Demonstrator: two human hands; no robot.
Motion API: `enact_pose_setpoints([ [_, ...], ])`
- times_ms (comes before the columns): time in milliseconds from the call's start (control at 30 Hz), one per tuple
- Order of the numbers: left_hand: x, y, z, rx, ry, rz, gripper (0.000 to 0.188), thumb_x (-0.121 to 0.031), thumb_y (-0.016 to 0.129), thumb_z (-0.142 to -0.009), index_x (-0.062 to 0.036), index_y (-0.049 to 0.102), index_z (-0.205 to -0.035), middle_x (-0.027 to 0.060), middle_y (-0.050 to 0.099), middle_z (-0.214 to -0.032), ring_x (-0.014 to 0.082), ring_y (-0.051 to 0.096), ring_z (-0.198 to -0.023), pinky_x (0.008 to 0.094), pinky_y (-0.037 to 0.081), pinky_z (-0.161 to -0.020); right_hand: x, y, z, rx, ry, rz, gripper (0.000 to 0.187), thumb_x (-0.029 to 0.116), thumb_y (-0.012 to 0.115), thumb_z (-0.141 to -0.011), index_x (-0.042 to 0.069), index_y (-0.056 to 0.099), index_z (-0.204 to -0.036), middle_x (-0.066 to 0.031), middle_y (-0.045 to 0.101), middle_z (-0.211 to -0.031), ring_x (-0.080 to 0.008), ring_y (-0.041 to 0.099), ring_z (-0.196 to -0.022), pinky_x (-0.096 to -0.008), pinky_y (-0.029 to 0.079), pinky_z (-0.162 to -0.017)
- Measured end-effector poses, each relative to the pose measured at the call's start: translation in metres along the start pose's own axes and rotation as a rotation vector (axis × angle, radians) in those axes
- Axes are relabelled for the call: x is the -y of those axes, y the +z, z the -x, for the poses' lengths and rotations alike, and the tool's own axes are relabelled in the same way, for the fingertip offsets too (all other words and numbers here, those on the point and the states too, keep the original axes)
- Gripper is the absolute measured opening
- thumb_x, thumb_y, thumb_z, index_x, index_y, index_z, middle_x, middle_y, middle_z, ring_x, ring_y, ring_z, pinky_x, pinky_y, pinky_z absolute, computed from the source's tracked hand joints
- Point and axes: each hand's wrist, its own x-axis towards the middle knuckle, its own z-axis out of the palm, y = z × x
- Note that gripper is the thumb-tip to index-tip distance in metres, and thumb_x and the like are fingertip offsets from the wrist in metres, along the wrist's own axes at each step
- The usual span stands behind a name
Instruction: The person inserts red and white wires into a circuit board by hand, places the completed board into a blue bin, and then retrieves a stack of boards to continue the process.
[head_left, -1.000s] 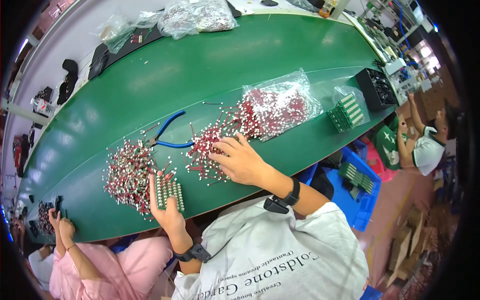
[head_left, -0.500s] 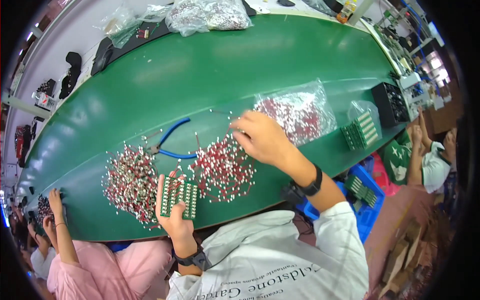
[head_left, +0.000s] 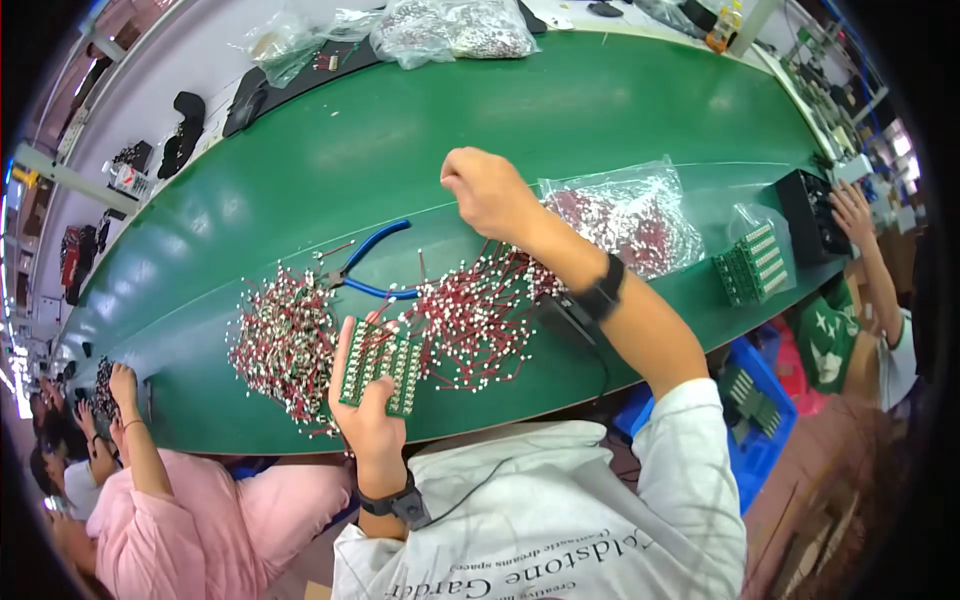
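My left hand (head_left: pixel 372 418) is closed around the edges of a green circuit board panel (head_left: pixel 380 368), its thumb on the face. Rows of metal pads cover the panel, and a few red wires lie across its upper left part. Beyond the wire heap, over the green table, my right hand (head_left: pixel 490 197) is raised with fingers curled together. Whatever those fingers hold, if anything, is hidden. Close to the panel on the right spreads a heap of red wires with white ends (head_left: pixel 475 325). A denser heap of red wires (head_left: pixel 285 345) lies left of it. Blue-handled pliers (head_left: pixel 372 288) rest behind both heaps.
A clear bag of wires (head_left: pixel 640 225) lies right of my right forearm. Further right stand stacked green boards (head_left: pixel 752 265) and a black box (head_left: pixel 812 218). A blue bin (head_left: pixel 762 450) sits below the table edge. Co-workers sit at left and right.
My right hand has lifted away from the wire heap toward the far side of the table. My left hand still holds the panel. The whole view has shifted slightly.
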Motion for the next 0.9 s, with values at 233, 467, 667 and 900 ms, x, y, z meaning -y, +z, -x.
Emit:
enact_pose_setpoints([
  [233, 0.012, 0.007, 0.008, 0.038, 0.045, -0.055, 0.071, 0.015, 0.043, -0.078, 0.0046, 0.033, -0.148, 0.02, 0.054, -0.135, 0.0225, 0.06, -0.115, 0.0318, 0.051, -0.094, 0.147, -0.035, 0.089, -0.015, -0.049, -0.304, 0.008, -0.004, 0.064, -0.084, -0.001, 0.062, -0.091, -0.0125, 0.061, -0.082, -0.0269, 0.059, -0.071, -0.0343, 0.049, -0.064],
  [467, 0.017, 0.012, 0.032, 0.08, 0.234, -0.36, 0.066, 0.013, 0.048, -0.086, 0.0039, 0.034, -0.149, 0.0137, 0.06, -0.126, 0.0129, 0.06, -0.103, 0.0248, 0.05, -0.087, 0.175, -0.009, 0.135, -0.091, -0.238, -0.19, 0.012, -0.003, 0.067, -0.084, -0.001, 0.061, -0.095, -0.0131, 0.06, -0.083, -0.0286, 0.061, -0.07, -0.0369, 0.05, -0.06],
  [667, 0.014, 0.019, 0.047, 0.112, 0.349, -0.569, 0.059, 0.006, 0.052, -0.093, 0.0057, 0.032, -0.149, 0.0149, 0.06, -0.128, 0.0155, 0.06, -0.108, 0.0287, 0.047, -0.094, 0.174, -0.01, 0.142, -0.006, -0.191, -0.183, 0.008, 0.001, 0.065, -0.086, 0.001, 0.06, -0.092, -0.0117, 0.057, -0.08, -0.0293, 0.06, -0.068, -0.038, 0.049, -0.058],
  [900, 0.022, 0.017, 0.044, 0.137, 0.419, -0.603, 0.058, 0.005, 0.053, -0.093, 0.0064, 0.034, -0.148, 0.0162, 0.061, -0.126, 0.0164, 0.06, -0.108, 0.03, 0.047, -0.094, 0.171, -0.013, 0.142, -0.003, -0.236, -0.15, 0.007, 0.003, 0.066, -0.086, 0.002, 0.06, -0.091, -0.0109, 0.056, -0.079, -0.0288, 0.06, -0.067, -0.0381, 0.049, -0.057],
])
